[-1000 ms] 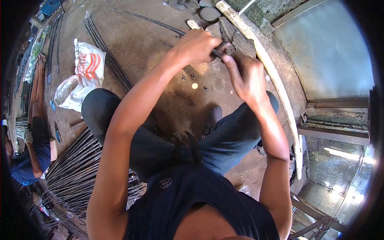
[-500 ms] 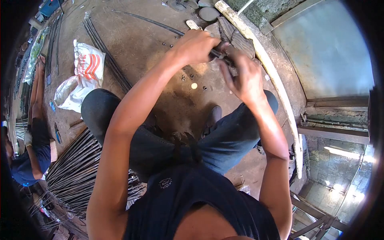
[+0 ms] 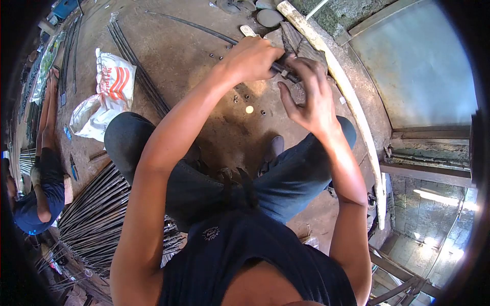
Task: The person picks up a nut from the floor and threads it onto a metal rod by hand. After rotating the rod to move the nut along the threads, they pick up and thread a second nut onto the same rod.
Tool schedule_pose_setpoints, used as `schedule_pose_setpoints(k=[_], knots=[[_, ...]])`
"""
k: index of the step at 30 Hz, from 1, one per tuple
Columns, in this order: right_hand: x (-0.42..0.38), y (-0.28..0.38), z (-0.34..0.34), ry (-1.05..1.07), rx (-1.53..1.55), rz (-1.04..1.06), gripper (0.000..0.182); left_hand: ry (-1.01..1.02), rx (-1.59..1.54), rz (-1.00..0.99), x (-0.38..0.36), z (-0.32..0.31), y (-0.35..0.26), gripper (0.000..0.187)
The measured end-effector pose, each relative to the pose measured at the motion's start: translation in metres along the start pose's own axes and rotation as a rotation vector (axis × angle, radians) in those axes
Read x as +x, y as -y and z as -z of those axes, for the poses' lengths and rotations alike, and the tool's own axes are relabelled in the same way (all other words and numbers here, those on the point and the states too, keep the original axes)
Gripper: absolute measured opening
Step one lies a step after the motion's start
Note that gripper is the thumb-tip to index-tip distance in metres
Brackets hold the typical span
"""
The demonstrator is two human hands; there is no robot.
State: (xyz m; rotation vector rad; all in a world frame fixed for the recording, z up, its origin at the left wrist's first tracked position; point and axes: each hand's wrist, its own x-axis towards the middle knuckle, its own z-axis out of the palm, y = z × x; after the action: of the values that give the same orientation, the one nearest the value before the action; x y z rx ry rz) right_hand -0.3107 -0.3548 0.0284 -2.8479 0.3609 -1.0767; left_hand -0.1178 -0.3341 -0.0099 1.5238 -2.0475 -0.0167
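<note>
"How are the hands posed?"
"The left hand (image 3: 255, 58) reaches forward, slanting right, its grip closed around a dark rod (image 3: 204, 29). The right hand (image 3: 312, 97) has its grip open beside the rod's near end, thumb apart; I can't tell whether its fingertips touch."
"Which way does the rod point?"
"Its long axis runs from far left, over the floor (image 3: 173, 56), toward the right hand."
"Anything around or blocking?"
"Small metal pieces (image 3: 247, 96) below, a white sack (image 3: 115, 76) leftward, a pale pole (image 3: 352, 97) rightward. The left hand hides part of the rod."
</note>
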Motion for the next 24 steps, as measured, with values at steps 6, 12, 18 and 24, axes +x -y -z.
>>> schedule_pose_setpoints(k=[6,12,18,24], knots=[[-0.006,0.019,0.010,0.256,0.115,-0.634,0.041,-0.039,-0.068,-0.038,-0.001,-0.005,0.002,0.030],[-0.009,0.006,0.002,0.085,-0.024,-0.128,0.030,-0.030,-0.025,-0.057,0.000,-0.007,0.002,0.031],[0.001,0.010,0.000,-0.013,-0.035,0.018,0.028,-0.026,-0.026,-0.034,-0.001,-0.008,0.003,0.029],[-0.002,0.005,0.000,0.024,0.015,-0.144,0.030,0.021,-0.011,-0.002,0.000,-0.006,-0.001,0.030]])
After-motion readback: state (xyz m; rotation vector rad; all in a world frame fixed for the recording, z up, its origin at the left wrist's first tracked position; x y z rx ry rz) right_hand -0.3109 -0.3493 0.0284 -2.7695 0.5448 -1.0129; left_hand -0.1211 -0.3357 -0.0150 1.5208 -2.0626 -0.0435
